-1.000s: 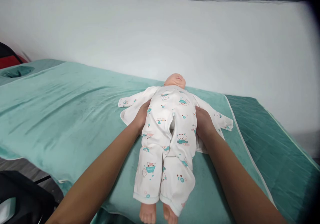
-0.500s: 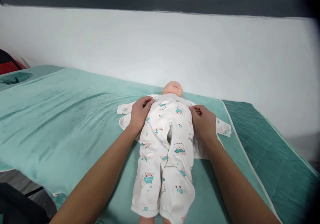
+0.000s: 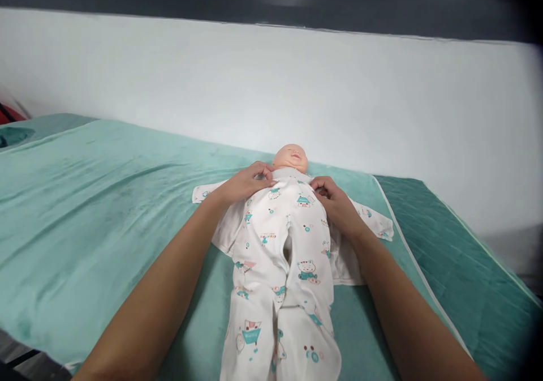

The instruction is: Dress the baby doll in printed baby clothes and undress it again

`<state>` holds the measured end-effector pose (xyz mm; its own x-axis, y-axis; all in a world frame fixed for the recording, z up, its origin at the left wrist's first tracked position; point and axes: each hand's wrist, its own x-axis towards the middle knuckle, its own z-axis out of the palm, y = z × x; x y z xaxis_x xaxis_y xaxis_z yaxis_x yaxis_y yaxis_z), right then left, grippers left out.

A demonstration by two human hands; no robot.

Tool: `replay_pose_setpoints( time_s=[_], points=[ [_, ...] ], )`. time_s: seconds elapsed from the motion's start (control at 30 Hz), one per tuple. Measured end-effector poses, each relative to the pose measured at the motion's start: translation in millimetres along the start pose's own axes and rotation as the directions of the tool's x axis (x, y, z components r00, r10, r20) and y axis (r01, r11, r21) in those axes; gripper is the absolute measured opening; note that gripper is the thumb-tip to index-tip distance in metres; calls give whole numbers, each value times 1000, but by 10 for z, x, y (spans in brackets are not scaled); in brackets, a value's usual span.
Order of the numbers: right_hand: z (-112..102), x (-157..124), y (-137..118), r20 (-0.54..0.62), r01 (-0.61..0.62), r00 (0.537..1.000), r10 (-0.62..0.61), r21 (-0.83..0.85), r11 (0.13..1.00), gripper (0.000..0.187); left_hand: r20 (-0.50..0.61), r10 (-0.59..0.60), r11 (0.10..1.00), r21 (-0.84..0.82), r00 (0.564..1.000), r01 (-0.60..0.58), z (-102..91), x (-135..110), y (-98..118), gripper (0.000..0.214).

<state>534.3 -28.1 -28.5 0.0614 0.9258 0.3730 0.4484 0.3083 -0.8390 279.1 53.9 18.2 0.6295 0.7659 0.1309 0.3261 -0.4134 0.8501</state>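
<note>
A baby doll (image 3: 291, 157) lies on its back with its head by the wall. White printed baby pants (image 3: 265, 256) cover its torso and legs, with a gap between the legs. Under them spreads a white baby shirt (image 3: 348, 265), its sleeves stretched out to both sides. My left hand (image 3: 249, 183) is closed at the upper left edge of the pants, thumb and fingers together near the doll's chest. At the upper right edge my right hand (image 3: 333, 200) pinches the pants with curled fingers. The doll's feet lie outside the picture.
A light green sheet (image 3: 106, 200) covers the bed, with a darker green quilted pad (image 3: 449, 239) on the right. Behind the doll rises a white wall (image 3: 254, 86), below a dark panel (image 3: 339, 7). Something red (image 3: 11, 114) shows at the far left.
Both hands have moved inward along the top of the pants. The pants' top edge sits lower, showing more of the shirt at the neck. The view has shifted slightly.
</note>
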Motion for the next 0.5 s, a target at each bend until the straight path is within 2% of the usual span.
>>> replay_pose_setpoints(
  time_s=[0.1, 0.2, 0.33, 0.43, 0.5],
  points=[
    [14, -16, -28, 4, -33, 999, 33, 62, 998, 20, -7, 51, 999, -4, 999, -51, 8, 50, -4, 27],
    [40, -28, -72, 4, -104, 995, 104, 82, 991, 26, -67, 90, 996, -18, 994, -91, 46, 139, -50, 27],
    [77, -4, -103, -2, -162, 987, 163, 90, 983, 28, -198, 83, 995, 68, 977, -71, 131, 297, -112, 26],
    [99, 41, -72, -47, -158, 985, 164, 101, 982, 25, -294, 60, 991, 135, 954, -20, 194, 383, -143, 27],
    [106, 81, -30, -95, -138, 984, 147, 95, 986, 23, -324, 38, 992, 125, 945, 3, 219, 396, -160, 27]
  ],
)
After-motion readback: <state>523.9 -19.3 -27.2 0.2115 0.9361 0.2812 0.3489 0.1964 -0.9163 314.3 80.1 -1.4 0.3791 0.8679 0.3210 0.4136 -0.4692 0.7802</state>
